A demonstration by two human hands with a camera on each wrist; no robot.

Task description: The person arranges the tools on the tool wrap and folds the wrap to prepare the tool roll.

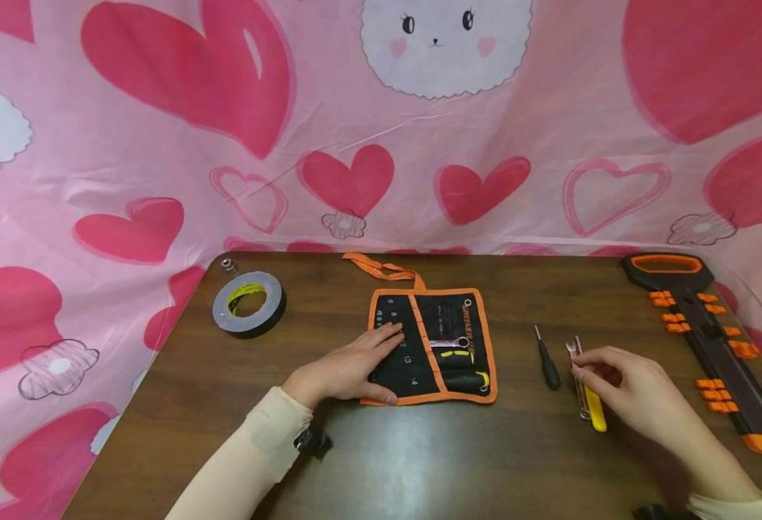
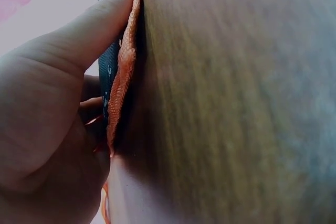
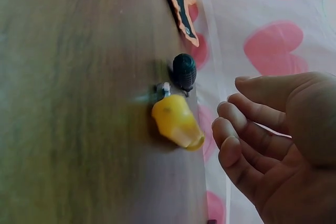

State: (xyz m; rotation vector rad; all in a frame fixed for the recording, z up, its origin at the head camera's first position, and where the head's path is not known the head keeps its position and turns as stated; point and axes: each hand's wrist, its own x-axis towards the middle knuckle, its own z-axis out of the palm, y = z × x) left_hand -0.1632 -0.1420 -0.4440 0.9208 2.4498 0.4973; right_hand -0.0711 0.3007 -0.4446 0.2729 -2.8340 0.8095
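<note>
My left hand (image 1: 348,367) rests with extended fingers on the left half of a black tool pouch (image 1: 446,315) with orange trim. In the left wrist view its thumb lies along the pouch's orange edge (image 2: 124,69). A wrench (image 1: 447,344) and yellow-tipped pieces sit in the pouch's right-hand pockets. Over a second wrench (image 1: 582,403) and a yellow-handled tool (image 1: 596,412) hovers my right hand (image 1: 634,386), fingers loosely bent. The right wrist view shows a gap between thumb and fingers, nothing held. A black-handled screwdriver (image 1: 549,368) lies left of that wrench.
At the back left lies a roll of tape (image 1: 268,321), with a small metal socket (image 1: 228,266) behind it. A long black rack with orange clips (image 1: 706,332) stretches along the right edge. A pink heart-patterned cloth (image 1: 420,130) hangs behind the table.
</note>
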